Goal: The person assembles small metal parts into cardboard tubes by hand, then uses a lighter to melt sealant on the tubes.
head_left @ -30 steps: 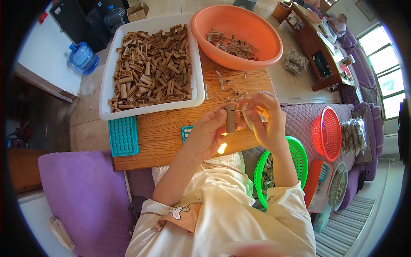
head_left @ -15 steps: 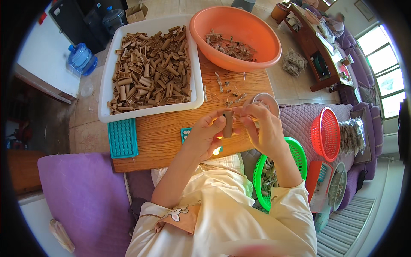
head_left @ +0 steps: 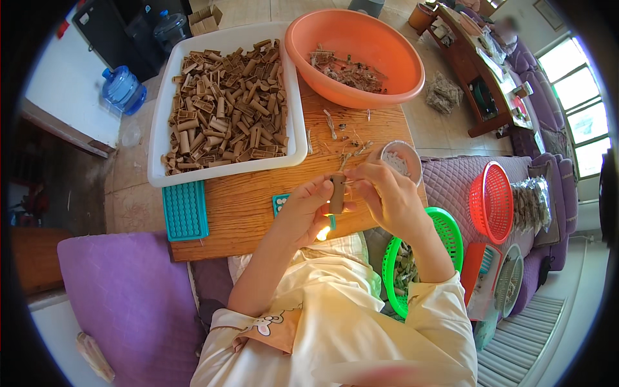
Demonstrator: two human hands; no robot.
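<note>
My left hand (head_left: 303,208) is closed round a small brown tubular casing (head_left: 336,193), held upright above the near edge of the wooden table (head_left: 248,193). A small dark mark or hole shows near the casing's top. My right hand (head_left: 392,198) is beside it, thumb and forefinger pinched together at the casing's upper right edge. What those fingertips hold is too small to make out. Just beyond them lie thin wiry scraps (head_left: 354,153). Close to the right hand stands a round tub (head_left: 418,169) with white pieces in it. Partly hidden behind my left wrist is a small teal tray (head_left: 278,201).
A white tray (head_left: 298,138) heaped with brown casings (head_left: 225,106) fills the table's left side. Behind stands an orange basin (head_left: 403,55) with scraps. A teal grid tray (head_left: 186,211) overhangs the left edge. Green (head_left: 388,271) and red (head_left: 476,200) baskets stand at right.
Both hands have shifted slightly down and to the left, with the casing. The right hand has drawn nearer, showing more of the round tub.
</note>
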